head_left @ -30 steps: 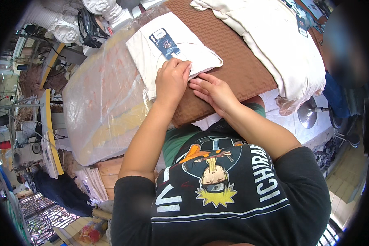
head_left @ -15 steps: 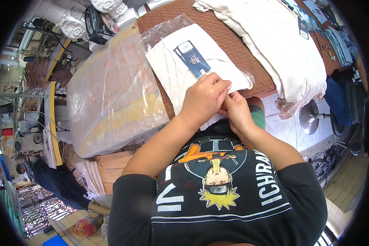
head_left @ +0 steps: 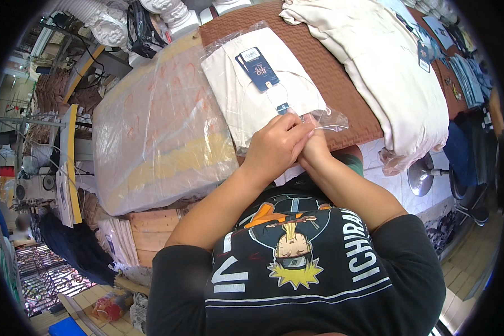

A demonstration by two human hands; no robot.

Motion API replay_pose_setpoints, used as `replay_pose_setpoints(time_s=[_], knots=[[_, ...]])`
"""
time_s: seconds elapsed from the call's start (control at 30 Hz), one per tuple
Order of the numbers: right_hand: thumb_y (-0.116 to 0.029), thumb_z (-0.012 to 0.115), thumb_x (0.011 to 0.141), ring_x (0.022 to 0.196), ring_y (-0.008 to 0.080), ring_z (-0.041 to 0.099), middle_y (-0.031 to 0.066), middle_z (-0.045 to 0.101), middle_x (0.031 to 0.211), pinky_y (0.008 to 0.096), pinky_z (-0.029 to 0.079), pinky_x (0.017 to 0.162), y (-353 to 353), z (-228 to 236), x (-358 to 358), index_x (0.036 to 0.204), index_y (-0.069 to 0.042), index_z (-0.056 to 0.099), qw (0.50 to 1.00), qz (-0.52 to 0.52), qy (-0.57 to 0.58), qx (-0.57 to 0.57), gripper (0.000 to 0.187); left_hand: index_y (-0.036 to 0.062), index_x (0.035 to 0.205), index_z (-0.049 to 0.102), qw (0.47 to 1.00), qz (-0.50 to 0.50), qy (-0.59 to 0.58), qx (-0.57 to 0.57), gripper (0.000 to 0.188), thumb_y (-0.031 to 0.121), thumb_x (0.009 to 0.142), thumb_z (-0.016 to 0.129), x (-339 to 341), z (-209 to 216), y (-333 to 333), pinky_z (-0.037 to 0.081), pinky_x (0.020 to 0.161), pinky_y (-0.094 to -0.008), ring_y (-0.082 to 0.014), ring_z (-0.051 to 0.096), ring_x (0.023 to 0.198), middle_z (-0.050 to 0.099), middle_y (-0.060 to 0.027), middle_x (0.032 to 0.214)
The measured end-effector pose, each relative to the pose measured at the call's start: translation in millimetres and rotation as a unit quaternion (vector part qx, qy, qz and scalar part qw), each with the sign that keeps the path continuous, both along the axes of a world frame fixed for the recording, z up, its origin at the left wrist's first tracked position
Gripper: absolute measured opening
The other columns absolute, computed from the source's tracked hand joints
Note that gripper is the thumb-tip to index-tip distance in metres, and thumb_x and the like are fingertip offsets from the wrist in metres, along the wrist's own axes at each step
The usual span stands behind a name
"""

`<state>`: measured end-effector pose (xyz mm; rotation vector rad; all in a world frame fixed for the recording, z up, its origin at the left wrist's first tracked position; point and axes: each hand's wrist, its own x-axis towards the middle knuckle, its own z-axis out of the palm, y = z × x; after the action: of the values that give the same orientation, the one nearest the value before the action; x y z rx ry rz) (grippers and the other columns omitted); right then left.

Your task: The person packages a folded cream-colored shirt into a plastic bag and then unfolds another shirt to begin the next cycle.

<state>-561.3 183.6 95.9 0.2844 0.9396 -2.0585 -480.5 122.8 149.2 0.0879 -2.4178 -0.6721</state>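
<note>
A folded cream garment (head_left: pixel 274 50) lies inside a clear plastic bag (head_left: pixel 336 119) at the table's near edge. Navy hang tags (head_left: pixel 259 70) rest on its upper part, and a small blue tag (head_left: pixel 284 107) shows just beyond my fingers. My left hand (head_left: pixel 275 141) is closed, its fingertips pinching the bag's near edge. Close against it, my right hand (head_left: pixel 316 144) also grips that edge, its fingers partly hidden behind the left. Loose film sticks out to the right of both hands.
More cream garments (head_left: pixel 375 73) are piled on the brown textured table cover (head_left: pixel 347 106) at right, with a navy tag (head_left: pixel 424 56). To the left stands a large plastic-wrapped block (head_left: pixel 157 123). A round metal stool base (head_left: pixel 421 175) is on the floor at right.
Both hands have drawn closer together at the bag's near edge. More loose film now shows right of them, and the small blue tag is uncovered. The view has shifted slightly.
</note>
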Motion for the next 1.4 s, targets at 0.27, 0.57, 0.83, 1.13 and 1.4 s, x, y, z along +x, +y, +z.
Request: replay_pose_setpoints(time_s=[0.27, 0.57, 0.83, 1.13, 1.4], knots=[[-0.028, 0.035, 0.100, 0.101, 0.0223, 0.054, 0.0143, 0.053, 0.115, 0.0342, 0.048, 0.085, -30.0, -12.2, -10.2, 0.120, -0.003, 0.044, 0.989, 0.017, -0.117, -0.088, 0.034, 0.0071, 0.092, 0.069, 1.000, -0.012, 0.012, 0.014, 0.016, 0.009, 0.076, 0.069, 1.8, 2.0, -7.1, 0.050, 0.064, -0.0330, -0.0240, 0.060, 0.072, 0.060, -0.0067, 0.079], [-0.029, 0.037, 0.100, 0.098, 0.0226, 0.056, 0.0145, 0.054, 0.114, 0.0333, 0.049, 0.082, -43.9, 33.4, 0.4, 0.121, -0.002, 0.044, 0.997, 0.020, -0.065, 0.023, 0.036, 0.0070, 0.092, 0.069, 1.000, 0.013, 0.012, 0.012, 0.016, 0.010, 0.076, 0.070, 3.2, 4.4, -10.6, 0.050, 0.064, -0.0327, -0.0253, 0.061, 0.071, 0.061, -0.0071, 0.081], [-0.027, 0.059, 0.091, 0.088, 0.0256, 0.066, 0.0145, 0.060, 0.103, 0.0293, 0.056, 0.073, 5.8, 6.2, -23.3, 0.114, 0.004, 0.048, 0.963, 0.178, 0.181, 0.093, 0.039, 0.0056, 0.101, 0.069, 0.993, 0.108, 0.047, 0.028, 0.020, 0.013, 0.083, 0.066, -0.4, 19.5, -56.7, 0.051, 0.073, -0.0307, -0.0196, 0.064, 0.080, 0.065, -0.0089, 0.093], [-0.025, 0.063, 0.089, 0.063, 0.0232, 0.068, 0.0171, 0.064, 0.083, 0.0270, 0.055, 0.050, 19.8, 5.2, -32.5, 0.104, 0.010, 0.053, 0.910, 0.217, 0.311, 0.170, 0.039, 0.0223, 0.141, 0.039, 0.970, 0.122, -0.194, -0.083, 0.056, 0.050, 0.092, 0.043, -28.0, -63.9, -127.4, 0.010, 0.109, -0.0581, -0.0391, 0.013, 0.140, 0.021, -0.0125, 0.152], [-0.027, 0.066, 0.085, 0.056, 0.0234, 0.064, 0.0141, 0.062, 0.060, 0.0371, 0.050, 0.057, 45.0, 25.9, -40.3, 0.092, -0.001, 0.062, 0.721, 0.346, 0.497, 0.338, 0.028, 0.0236, 0.144, 0.034, 0.966, 0.132, -0.195, -0.111, 0.058, 0.052, 0.093, 0.040, -18.2, -71.9, -130.9, 0.012, 0.108, -0.0593, -0.0388, 0.013, 0.140, 0.020, -0.0115, 0.153]])
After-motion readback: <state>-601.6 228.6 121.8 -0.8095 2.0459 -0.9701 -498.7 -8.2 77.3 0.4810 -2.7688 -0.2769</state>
